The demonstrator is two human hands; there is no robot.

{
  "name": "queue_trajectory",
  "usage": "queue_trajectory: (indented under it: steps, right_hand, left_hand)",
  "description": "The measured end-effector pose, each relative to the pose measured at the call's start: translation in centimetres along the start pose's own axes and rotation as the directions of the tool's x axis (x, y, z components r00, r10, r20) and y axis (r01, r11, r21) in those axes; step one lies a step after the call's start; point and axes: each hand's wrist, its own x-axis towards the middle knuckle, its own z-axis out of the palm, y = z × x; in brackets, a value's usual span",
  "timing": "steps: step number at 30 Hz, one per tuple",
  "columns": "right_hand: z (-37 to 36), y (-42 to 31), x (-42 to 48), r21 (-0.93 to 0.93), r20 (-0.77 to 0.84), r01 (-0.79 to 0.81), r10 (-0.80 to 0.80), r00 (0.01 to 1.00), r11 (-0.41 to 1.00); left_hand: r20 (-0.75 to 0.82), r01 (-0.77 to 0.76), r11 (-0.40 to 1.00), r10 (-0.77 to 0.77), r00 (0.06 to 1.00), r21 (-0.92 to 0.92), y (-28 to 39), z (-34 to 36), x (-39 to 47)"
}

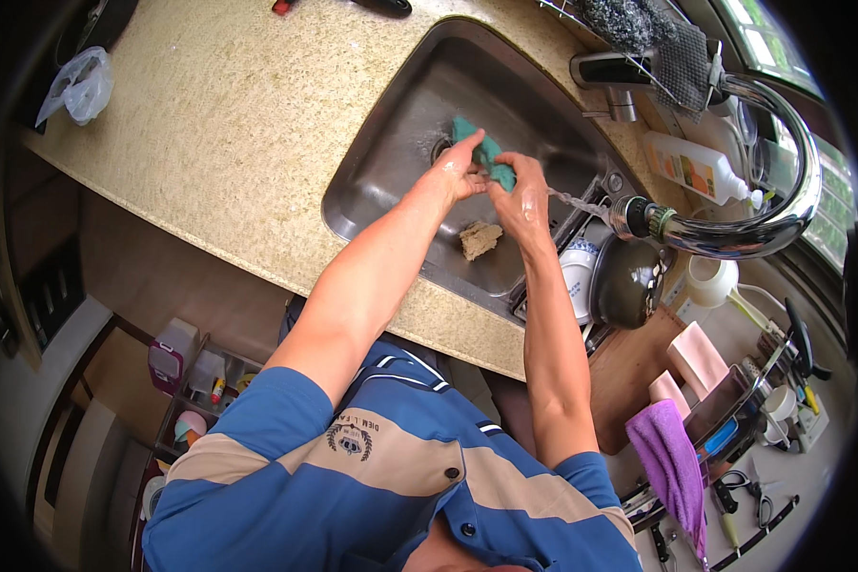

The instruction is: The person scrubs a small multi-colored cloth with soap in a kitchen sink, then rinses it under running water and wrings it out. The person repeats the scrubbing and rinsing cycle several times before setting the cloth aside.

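Note:
A wet green cloth (485, 152) is stretched between my two hands over the stainless steel sink (382, 171). My left hand (461, 170) grips its middle from the near left side. My right hand (525, 196) pinches the lower right end. Water runs from the spout of the chrome faucet (729, 243) towards my right hand. Below my hands, a beige sponge-like pad (480, 240) lies on the sink floor. The drain is partly hidden behind my left wrist.
A speckled countertop (243, 121) borders the sink. To the right stand a white bowl (578, 282), a dark pot (629, 279) and a plastic bottle (693, 168). A purple towel (668, 465) hangs by a rack. A plastic bag (82, 86) lies at the far left.

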Motion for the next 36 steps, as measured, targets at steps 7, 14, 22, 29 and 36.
queue_trajectory:
  steps: [7, 14, 22, 29, 36]
  right_hand:
    - [-4.9, 0.4, -1.2, 0.462, 0.427, -0.250, 0.033, 0.904, 0.851]
    - [-0.9, 4.5, 3.3, 0.750, 0.247, -0.363, 0.274, 0.929, 0.553]
    - [-0.5, 1.1, 5.5, 0.784, 0.607, -0.605, 0.033, 0.794, 0.137]
    - [3.1, -0.2, 8.2, 0.616, 0.412, -0.500, 0.292, 0.863, 0.608]
    - [8.8, 5.4, 8.7, 0.344, -0.066, -0.559, 0.613, 0.788, 0.755]
  left_hand:
    - [0.236, 0.144, 0.958, -0.204, 0.950, 0.247, -2.0, -1.0, 1.4]
    - [0.441, 0.060, 0.919, -0.243, 0.864, 0.389, -1.4, 0.6, -4.7]
    - [0.423, 0.190, 0.918, -0.334, 0.842, 0.347, 0.0, 0.9, -7.5]
    - [0.073, -0.224, 0.559, 0.280, 0.957, 0.798, -1.0, 0.4, -4.0]
    - [0.208, -0.192, -0.093, 0.615, 0.761, 0.977, -1.6, 0.3, -4.2]
